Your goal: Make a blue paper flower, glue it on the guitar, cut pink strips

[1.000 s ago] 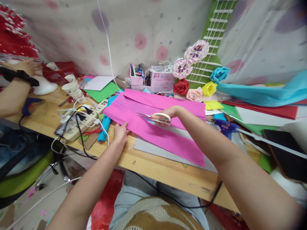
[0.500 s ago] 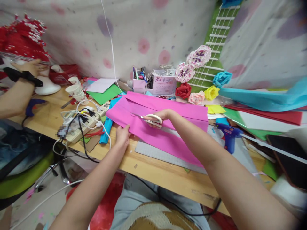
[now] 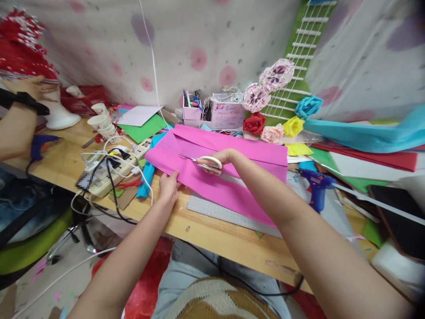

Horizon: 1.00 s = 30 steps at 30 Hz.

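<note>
A large sheet of bright pink paper point(image 3: 232, 195) lies across the table with a long cut through it from the right; its far strip is partly folded. My right hand point(image 3: 222, 160) grips a pair of scissors point(image 3: 215, 161) with cream handles, and their thin blades point left over the sheet, at the inner end of the cut. At the sheet's near left edge, my left hand point(image 3: 168, 188) pinches the paper, thumb on top and the other fingers partly hidden. Grey board point(image 3: 212, 209) shows under the near edge of the sheet.
A power strip point(image 3: 128, 164) with tangled cables and paper cups point(image 3: 99, 122) stand left. Right lie a blue glue gun point(image 3: 317, 186) and a dark phone point(image 3: 398, 217). Paper flowers point(image 3: 254, 123) and a pen box point(image 3: 192, 113) are behind. Another person's hand point(image 3: 31, 88) touches a red headpiece point(image 3: 23, 53).
The scissors and my right hand have shifted slightly left along the pink paper. My left hand keeps its hold on the edge. The view has moved slightly, and the other person's hand appears farther left.
</note>
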### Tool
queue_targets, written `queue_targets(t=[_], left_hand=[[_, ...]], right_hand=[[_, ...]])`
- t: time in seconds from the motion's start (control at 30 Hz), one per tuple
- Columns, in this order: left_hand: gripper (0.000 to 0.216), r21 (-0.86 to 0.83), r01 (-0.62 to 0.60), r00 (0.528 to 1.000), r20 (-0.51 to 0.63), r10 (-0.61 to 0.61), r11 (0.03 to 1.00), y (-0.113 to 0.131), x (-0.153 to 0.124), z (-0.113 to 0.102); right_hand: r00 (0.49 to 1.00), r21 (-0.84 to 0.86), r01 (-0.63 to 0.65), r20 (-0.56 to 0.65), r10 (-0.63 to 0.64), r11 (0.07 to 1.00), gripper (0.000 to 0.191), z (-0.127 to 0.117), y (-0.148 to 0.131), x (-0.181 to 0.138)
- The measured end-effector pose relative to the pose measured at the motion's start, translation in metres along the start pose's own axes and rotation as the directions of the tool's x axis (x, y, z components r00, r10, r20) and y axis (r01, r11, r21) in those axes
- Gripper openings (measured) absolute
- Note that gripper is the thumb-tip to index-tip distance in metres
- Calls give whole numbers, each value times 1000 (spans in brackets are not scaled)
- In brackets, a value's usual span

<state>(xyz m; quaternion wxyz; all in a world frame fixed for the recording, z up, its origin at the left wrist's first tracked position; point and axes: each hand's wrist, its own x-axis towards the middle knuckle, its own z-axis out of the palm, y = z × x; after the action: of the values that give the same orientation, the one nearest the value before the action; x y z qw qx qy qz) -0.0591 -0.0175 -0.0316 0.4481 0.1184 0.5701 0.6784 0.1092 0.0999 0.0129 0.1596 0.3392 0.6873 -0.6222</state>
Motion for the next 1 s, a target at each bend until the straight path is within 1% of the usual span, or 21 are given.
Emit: queue_targets(t=[0.13,0.27,0.47,0.63,0.73,0.87,1.0], left_hand=[[13,-5,4,1000,-15,-4,1000,0,-1,1],[14,-11,-3,1000,0,3,1000,-1,1,1],[12,-13,12,999,-32,-13,1000,2,-2,3],[13,-16,12,999,-30,-12,1000,3,-4,3],[14,-23,4,1000,-12,-5,1000,2,-3,2],[13,-28,-3,1000,10,3,1000,3,-4,1],[12,-48,10,1000,25,-8,999,4,-6,1]], right_hand=[[999,2,35,-21,-35,999,55,2,0,1],[997,7,73,-28,-72,997,53,2,4,2],[996,41,27,-91,-23,999,49,3,8,5],[993,42,36,-111,-32,998,48,3,9,2],[998,37,5,-68,-3,999,52,3,6,-2],[999,34,-45,0,45,998,65,4,2,-6],[1000,25,-7,28,6,1000,72,3,-3,-3]])
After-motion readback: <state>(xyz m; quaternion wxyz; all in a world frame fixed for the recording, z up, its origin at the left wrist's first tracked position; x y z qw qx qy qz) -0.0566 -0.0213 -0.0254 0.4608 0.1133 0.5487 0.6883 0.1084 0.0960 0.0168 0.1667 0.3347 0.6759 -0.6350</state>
